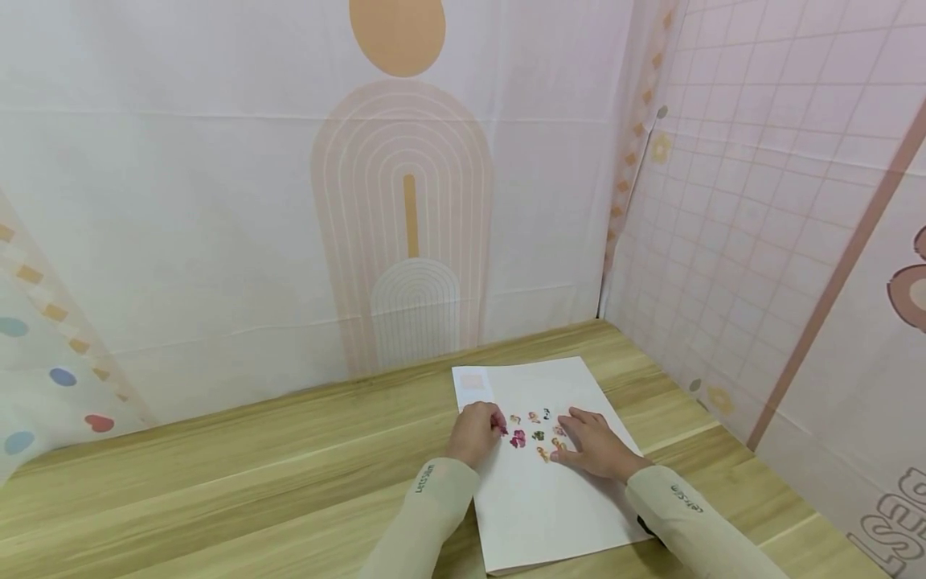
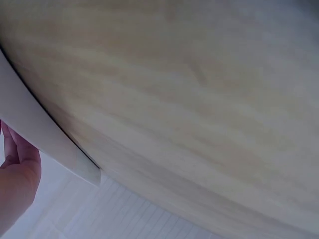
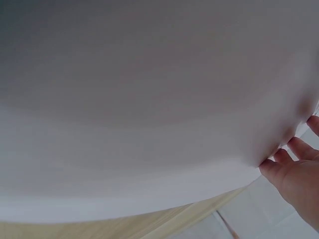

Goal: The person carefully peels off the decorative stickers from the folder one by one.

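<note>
A magenta piece (image 1: 504,432) is pinched by the left hand (image 1: 473,434), paper (image 1: 553,515) seemingly steadied by the right hand (image 1: 599,447), grip released

1. Head view: evenly, brightly lit, with upper right tinted pink.
2. Left wrist view: the table (image 2: 189,114) is blurred, the sheet (image 2: 30,114) bowed by distortion.
3. Right wrist view: upper left is dimmed; soft shadows are cast beside the fingertips (image 3: 269,169).

Right fingers (image 3: 301,148) against a white sheet (image 3: 149,154), wooden tabletop (image 3: 99,230) beyond
</note>
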`<state>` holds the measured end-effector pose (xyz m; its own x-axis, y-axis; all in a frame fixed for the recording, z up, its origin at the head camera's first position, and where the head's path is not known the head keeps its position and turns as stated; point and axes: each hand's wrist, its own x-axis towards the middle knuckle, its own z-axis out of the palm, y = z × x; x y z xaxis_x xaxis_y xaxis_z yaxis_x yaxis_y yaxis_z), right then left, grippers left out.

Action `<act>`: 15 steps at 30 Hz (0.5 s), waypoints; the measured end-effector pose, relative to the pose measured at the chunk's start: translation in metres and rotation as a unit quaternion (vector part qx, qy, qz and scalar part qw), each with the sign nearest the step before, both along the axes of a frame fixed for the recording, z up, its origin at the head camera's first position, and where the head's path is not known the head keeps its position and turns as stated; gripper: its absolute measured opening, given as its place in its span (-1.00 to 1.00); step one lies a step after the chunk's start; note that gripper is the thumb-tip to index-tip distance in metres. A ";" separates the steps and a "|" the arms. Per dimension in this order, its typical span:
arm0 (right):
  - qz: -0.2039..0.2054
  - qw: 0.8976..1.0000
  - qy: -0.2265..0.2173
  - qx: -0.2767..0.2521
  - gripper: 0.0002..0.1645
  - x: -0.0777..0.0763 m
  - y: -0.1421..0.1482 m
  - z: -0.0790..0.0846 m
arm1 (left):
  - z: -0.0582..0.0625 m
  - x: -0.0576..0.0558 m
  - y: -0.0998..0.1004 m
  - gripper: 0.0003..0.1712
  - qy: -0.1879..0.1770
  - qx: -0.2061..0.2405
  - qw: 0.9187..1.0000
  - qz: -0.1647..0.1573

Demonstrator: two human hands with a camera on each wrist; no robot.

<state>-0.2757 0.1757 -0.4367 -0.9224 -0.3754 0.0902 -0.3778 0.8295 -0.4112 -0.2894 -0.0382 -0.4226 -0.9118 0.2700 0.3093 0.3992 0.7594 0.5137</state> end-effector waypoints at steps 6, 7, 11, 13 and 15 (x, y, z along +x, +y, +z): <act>0.002 1.000 0.001 0.001 -0.21 0.000 0.000 0.000 | -0.001 0.000 -0.003 -0.82 -0.029 0.045 0.999 -0.004; 0.003 1.000 0.001 0.001 -0.21 0.001 0.000 0.000 | -0.002 0.000 -0.003 -0.83 -0.035 0.054 0.998 -0.003; 0.004 1.000 0.001 0.001 -0.21 0.001 0.001 0.000 | -0.001 0.000 -0.006 -0.87 -0.046 0.093 0.995 -0.002; 0.005 1.000 0.002 0.001 -0.21 0.000 0.001 0.000 | -0.001 0.000 -0.008 -0.87 -0.047 0.110 0.993 -0.004; 0.007 1.000 0.002 0.001 -0.21 0.000 0.001 0.000 | -0.001 -0.001 -0.010 -0.87 -0.049 0.122 0.991 -0.007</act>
<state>-0.2758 0.1766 -0.4371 -0.9166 -0.3888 0.0933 -0.3914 0.8246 -0.4085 -0.2902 -0.0480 -0.4234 -0.9377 0.2103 0.2765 0.3470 0.6027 0.7186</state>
